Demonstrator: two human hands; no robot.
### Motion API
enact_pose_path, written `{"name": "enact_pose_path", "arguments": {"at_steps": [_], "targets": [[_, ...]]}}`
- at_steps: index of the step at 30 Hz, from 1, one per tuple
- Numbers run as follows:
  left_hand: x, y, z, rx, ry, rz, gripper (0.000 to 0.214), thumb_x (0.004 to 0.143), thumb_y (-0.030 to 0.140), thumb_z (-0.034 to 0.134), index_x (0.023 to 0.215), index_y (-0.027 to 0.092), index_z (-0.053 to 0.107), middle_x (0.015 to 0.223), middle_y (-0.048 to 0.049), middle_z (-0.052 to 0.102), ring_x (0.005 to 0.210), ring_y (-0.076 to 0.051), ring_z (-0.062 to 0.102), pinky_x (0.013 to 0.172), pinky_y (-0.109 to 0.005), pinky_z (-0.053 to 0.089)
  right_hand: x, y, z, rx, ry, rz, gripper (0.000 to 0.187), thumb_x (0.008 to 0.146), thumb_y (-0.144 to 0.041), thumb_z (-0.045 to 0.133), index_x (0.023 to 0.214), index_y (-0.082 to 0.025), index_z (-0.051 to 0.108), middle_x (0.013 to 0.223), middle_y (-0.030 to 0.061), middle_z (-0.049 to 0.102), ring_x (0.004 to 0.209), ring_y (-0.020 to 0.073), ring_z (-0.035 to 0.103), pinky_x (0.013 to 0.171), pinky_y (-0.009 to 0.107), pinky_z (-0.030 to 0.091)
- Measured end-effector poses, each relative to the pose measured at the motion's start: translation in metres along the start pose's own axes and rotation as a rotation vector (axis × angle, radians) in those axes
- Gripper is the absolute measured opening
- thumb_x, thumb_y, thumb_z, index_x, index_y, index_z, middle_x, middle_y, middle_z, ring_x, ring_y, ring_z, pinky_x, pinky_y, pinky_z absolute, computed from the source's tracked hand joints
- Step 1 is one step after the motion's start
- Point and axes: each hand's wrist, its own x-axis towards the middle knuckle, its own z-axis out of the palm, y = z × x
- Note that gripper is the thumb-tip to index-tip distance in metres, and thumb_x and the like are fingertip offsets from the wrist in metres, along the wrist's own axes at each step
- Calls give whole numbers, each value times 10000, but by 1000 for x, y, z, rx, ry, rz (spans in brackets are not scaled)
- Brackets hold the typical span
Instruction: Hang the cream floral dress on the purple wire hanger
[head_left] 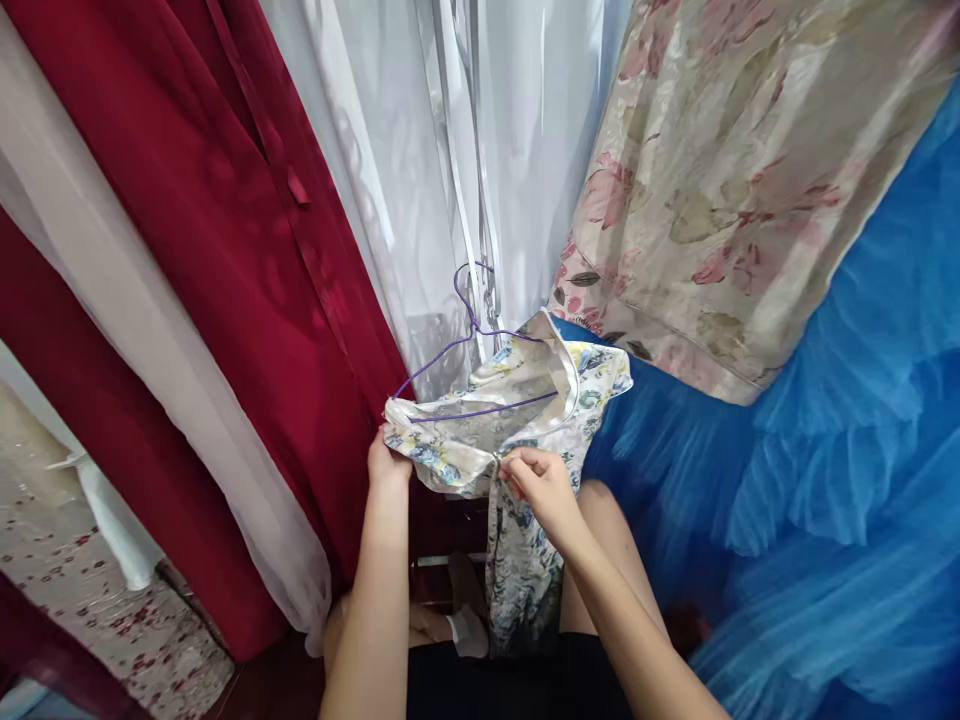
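A white floral dress point(457, 462) with blue and yellow print sits on a thin purple wire hanger point(435, 362). The hanger's left end reaches into the left shoulder, and its lower bar crosses the open neckline. My left hand point(388, 462) grips the dress at that left shoulder, fingers partly behind the cloth. With thumb and fingers pinched, my right hand point(534, 478) holds the front edge of the neckline near its middle. Below it the dress hangs down between my knees. Whether the hanger's right end lies inside the right shoulder cannot be made out.
Long dark red cloth point(225, 230) hangs at the left beside a sheer pale strip point(150, 270). White drapes point(390, 130) hang straight ahead. To the right are a beige floral garment point(720, 200) and a ruffled blue tulle skirt point(817, 480), close to my right arm.
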Motion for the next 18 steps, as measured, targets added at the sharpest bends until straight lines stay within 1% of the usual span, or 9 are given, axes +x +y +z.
{"name": "enact_pose_path", "arguments": {"at_steps": [3,6,8,10,12,14,16,17,18], "targets": [[-21,-30,-15,-63,81,-108,148,927,173,537,789,176,590,738,-21,654,680,-167,653,750,-303,534,-17,24,-10,154,149,51,254,798,-347,603,624,-163,617,458,-45,436,436,82,333,452,227,221],[-47,-55,-30,-134,146,-153,148,934,149,532,802,188,587,746,3,655,656,-136,645,717,-266,520,-37,54,-23,268,335,75,311,833,-419,643,656,-166,606,498,-43,430,460,85,324,447,228,237],[-66,-67,-38,-177,152,-155,127,932,150,557,818,193,593,762,20,655,671,-113,643,715,-240,508,-47,74,-33,307,462,102,323,837,-439,655,666,-173,592,521,-45,421,465,90,327,439,231,254],[-86,-76,-42,-225,114,-170,73,912,191,624,840,199,612,792,24,658,732,-121,662,764,-256,519,-55,91,-42,314,554,145,308,840,-434,650,679,-181,582,539,-46,416,467,96,333,436,234,264],[-106,-80,-39,-271,27,-205,99,863,257,717,858,205,632,837,17,667,809,-149,677,835,-306,531,-60,99,-48,267,572,180,305,847,-449,643,704,-187,584,563,-37,444,480,110,358,445,241,288],[-129,-79,-29,-283,-136,-208,179,813,311,787,858,212,645,875,10,664,892,-170,677,898,-333,523,-63,99,-48,156,528,162,325,860,-493,642,746,-192,601,623,-8,516,536,142,435,491,260,358],[-153,-74,-15,-205,-350,-140,185,838,351,773,841,211,652,888,0,653,955,-172,659,943,-321,500,-65,91,-44,50,468,72,369,893,-556,608,831,-194,640,769,40,623,698,200,560,646,310,476],[-164,-71,-8,-132,-454,-85,175,876,364,736,841,210,659,892,-10,650,984,-175,650,970,-320,487,-66,84,-40,25,410,20,408,916,-590,568,895,-194,662,870,64,663,817,232,602,768,348,506],[-175,-68,-1,-41,-549,-17,175,913,367,693,844,209,669,898,-22,652,1009,-182,642,997,-327,472,-67,77,-36,24,326,-17,453,938,-620,523,975,-196,679,982,84,684,949,261,617,895,386,498]]}}
